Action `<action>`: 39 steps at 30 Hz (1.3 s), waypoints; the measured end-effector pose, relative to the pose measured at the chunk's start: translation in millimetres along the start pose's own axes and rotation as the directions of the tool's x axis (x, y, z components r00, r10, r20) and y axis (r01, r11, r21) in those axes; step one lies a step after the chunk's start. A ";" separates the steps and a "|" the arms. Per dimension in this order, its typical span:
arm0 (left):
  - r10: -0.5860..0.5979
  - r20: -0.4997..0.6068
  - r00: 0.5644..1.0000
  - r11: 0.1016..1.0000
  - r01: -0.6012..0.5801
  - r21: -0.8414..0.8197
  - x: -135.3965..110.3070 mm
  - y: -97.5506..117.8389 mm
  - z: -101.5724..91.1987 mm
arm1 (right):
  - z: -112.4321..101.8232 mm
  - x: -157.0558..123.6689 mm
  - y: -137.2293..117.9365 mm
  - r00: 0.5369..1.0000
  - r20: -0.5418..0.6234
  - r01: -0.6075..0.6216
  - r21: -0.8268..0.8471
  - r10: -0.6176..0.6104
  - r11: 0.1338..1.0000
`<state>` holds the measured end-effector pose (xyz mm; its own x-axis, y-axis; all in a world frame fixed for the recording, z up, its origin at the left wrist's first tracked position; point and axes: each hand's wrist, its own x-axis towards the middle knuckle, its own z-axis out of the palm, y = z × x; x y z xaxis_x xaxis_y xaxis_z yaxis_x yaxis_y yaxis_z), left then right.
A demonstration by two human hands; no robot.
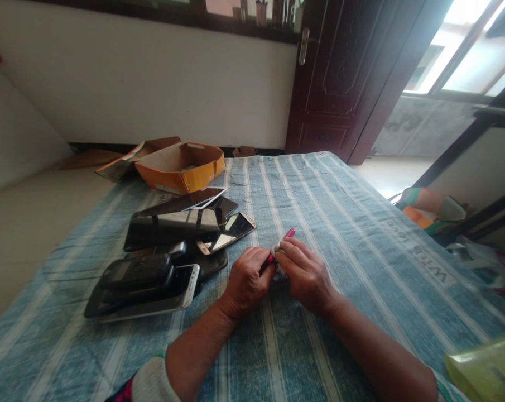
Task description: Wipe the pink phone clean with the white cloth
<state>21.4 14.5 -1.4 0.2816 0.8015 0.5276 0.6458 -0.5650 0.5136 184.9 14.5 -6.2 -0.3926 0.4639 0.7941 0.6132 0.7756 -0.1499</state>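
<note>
Pink stick (289, 232): a slim, pen-like thing held low over the striped cloth (352, 223), near the middle of the table. Only its far tip and a short stretch between the hands show.
White wad (277, 246): a small scrap of soft cloth or tissue, bunched around the stick just below the tip. Which of the two it is cannot be told.
Left hand (246, 282): curled closed around the near end of the stick, knuckles up, fingers tucked under.
Right hand (306, 276): fingertips pinched closed on the white wad where it wraps the stick. It touches the left hand at the thumb side.
Handling: the stick looks light, stiff and smooth, so it is likely to slip or roll if held loosely. The near end, where the left hand has it, seems the surest place to hold. The wad is soft and will give under any pinch.
Phones (164, 257): a loose pile of dark and gold handsets, some stacked, just left of the left hand.
Orange box (181, 167): open cardboard, at the far left edge of the table, well apart from the hands.
Yellow-green plastic (486, 363): at the near right corner, unclear what it is.
</note>
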 end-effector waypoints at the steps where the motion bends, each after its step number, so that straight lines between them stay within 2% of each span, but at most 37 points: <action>1: 0.004 -0.004 1.000 1.000 -0.004 0.000 0.0 -0.4 0.3 | -0.2 0.2 0.9 1.000 -0.001 0.001 -0.004 -0.001 1.000; 5: 0.013 -0.016 1.000 1.000 -0.013 -0.008 -0.5 -1.6 2.3 | -0.3 -0.4 11.2 1.000 -0.004 -0.015 -0.021 0.015 1.000; 8: 0.020 -0.018 1.000 1.000 -0.020 -0.016 -1.1 -1.6 2.8 | 0.2 -2.3 21.7 0.997 -0.015 -0.080 -0.023 0.080 0.997; 14: 0.042 -0.025 0.999 0.999 -0.042 -0.007 -1.4 -1.2 2.3 | -0.7 -3.7 31.0 0.972 -0.115 -0.201 0.046 0.205 0.979; 24: 0.079 0.030 0.996 0.993 -0.076 -0.093 1.8 -1.8 -2.2 | -3.0 -0.3 15.9 0.990 -0.041 -0.131 0.018 0.132 0.991; 31: 0.041 0.016 0.999 0.994 -0.039 -0.097 1.6 -1.2 -0.8 | -3.1 4.6 -2.2 0.998 0.002 -0.066 0.060 0.066 0.996; 34: 0.044 0.009 0.999 0.993 -0.042 -0.107 1.2 -2.3 -0.2 | -4.3 5.5 1.3 0.998 0.018 -0.056 0.058 0.055 0.997; 39: 0.041 0.014 0.999 0.994 -0.039 -0.103 0.3 -3.6 0.1 | -4.5 3.5 12.8 0.994 -0.003 -0.108 -0.007 0.108 0.994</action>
<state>19.2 16.8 -3.2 0.3174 0.7804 0.5388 0.5577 -0.6131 0.5595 194.4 24.1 -2.8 -0.3218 0.5437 0.7752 0.6571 0.7177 -0.2306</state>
